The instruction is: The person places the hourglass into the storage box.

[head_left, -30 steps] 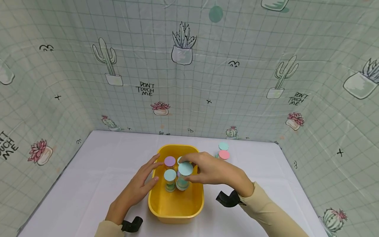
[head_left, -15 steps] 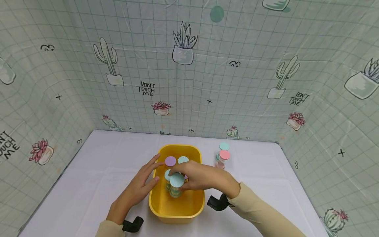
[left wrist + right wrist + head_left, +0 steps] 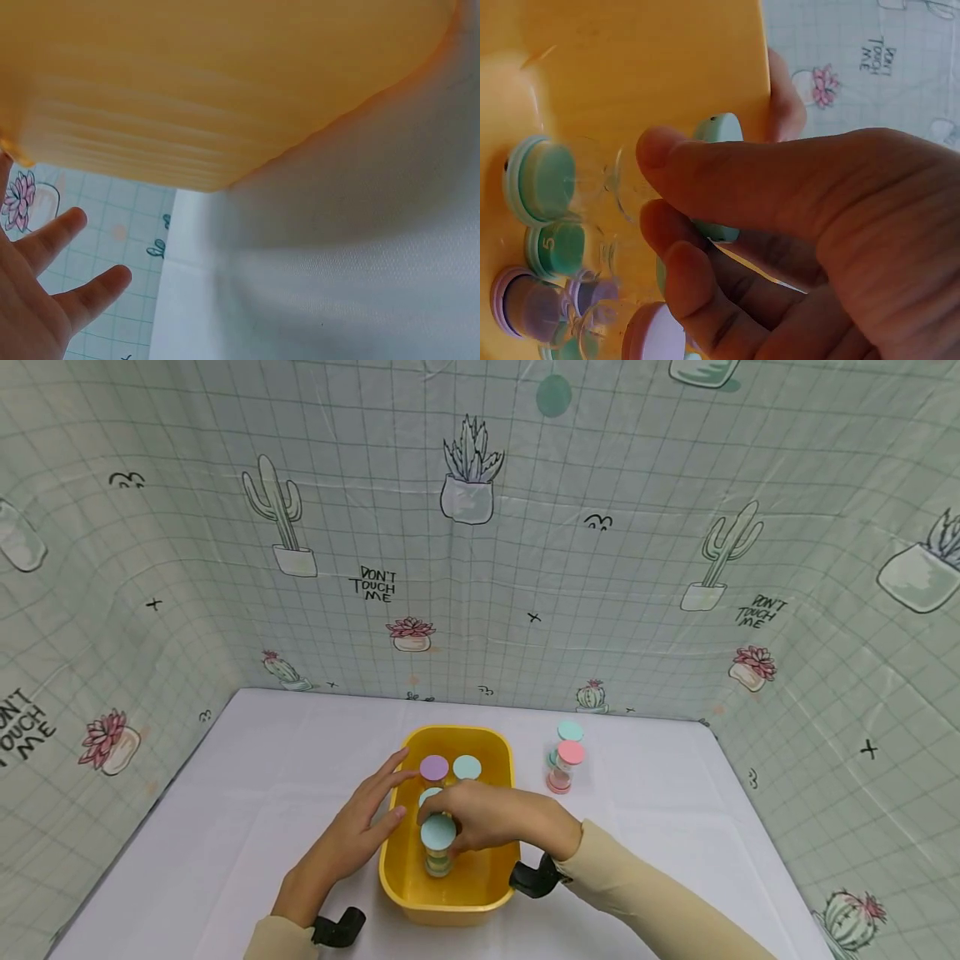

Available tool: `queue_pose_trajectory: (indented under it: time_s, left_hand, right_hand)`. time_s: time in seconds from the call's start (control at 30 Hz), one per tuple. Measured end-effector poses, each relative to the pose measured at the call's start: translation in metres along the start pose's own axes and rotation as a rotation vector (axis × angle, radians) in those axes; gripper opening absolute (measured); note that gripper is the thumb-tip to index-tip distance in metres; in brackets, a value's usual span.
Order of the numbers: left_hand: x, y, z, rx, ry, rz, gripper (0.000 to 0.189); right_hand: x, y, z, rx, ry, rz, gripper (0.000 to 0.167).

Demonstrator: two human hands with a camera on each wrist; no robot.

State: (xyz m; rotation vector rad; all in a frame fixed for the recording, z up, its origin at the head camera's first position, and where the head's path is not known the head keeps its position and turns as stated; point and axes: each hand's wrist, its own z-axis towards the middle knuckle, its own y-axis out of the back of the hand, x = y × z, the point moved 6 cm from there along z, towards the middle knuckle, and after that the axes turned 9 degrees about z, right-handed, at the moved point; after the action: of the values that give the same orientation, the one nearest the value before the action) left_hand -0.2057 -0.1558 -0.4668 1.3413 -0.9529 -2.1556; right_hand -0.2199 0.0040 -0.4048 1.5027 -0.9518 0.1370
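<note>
My right hand [image 3: 491,817] pinches an upright sand timer [image 3: 438,832] with pale mint caps between thumb and fingers, inside the yellow bin [image 3: 453,908]. Green sand fills its lower bulb [image 3: 549,180] in the right wrist view. Behind it in the bin stand a purple-capped timer [image 3: 434,767] and a mint-capped timer [image 3: 467,767]. Another mint cap [image 3: 430,795] shows just beyond the held one, partly covered by my fingers. With fingers spread, my left hand [image 3: 358,827] rests at the bin's left rim; the left wrist view shows its fingers [image 3: 97,296] alongside the bin's outer wall.
Right of the bin, a pink-capped sand timer [image 3: 570,753] and a mint-capped one [image 3: 570,731] stand on the white table [image 3: 637,793]. A patterned cloth [image 3: 525,568] rises behind the table and on both sides.
My right hand has carried the mint-capped sand timer leftward and toward the near end of the bin, lowering it beside the others. The left hand stays at the rim.
</note>
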Motion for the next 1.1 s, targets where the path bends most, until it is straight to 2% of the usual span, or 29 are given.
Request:
queue_pose_trajectory:
  time_s: [0.4,0.57,1.1]
  left_hand:
    - [0.000,0.000,0.001,-0.007,-0.022,0.002,0.044]
    - [0.001,-0.001,0.000,-0.011,-0.022,0.005,0.044]
    - [0.001,-0.001,-0.001,-0.017,-0.017,0.006,0.044]
  right_hand:
    - [0.005,-0.009,0.010,0.075,-0.031,-0.134,0.038]
    - [0.006,-0.011,0.013,0.095,-0.045,-0.144,0.042]
    - [0.002,-0.010,0.025,0.086,-0.080,-0.202,0.045]
